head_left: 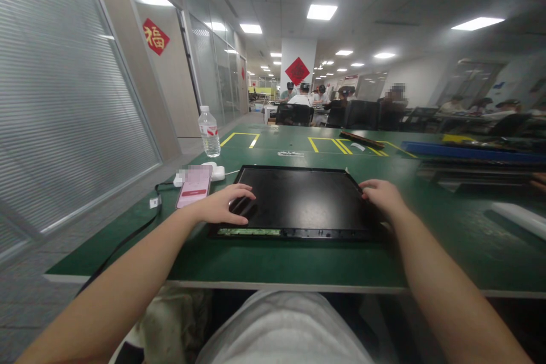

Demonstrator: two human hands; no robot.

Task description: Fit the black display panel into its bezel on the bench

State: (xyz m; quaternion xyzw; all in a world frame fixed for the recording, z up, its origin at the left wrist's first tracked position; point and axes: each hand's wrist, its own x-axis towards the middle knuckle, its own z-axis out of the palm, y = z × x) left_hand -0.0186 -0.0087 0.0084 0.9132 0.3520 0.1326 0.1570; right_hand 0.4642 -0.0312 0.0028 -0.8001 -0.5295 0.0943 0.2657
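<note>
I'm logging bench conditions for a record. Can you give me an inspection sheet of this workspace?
Surface: green mat on a long table, yellow marked boxes further back.
Job's things: black panel lying flat, a green strip showing along its near edge.
Clutter: pink phone, white charger, water bottle, blue tray and dark parts at the right.
Hands: left hand rests flat on the panel's left edge; right hand on its right edge, fingers bent.
Cables: black cable runs off the table's left side; thin white lead at the charger.
Surroundings: glass partitions at the left, red signs, people seated at far tables.
</note>
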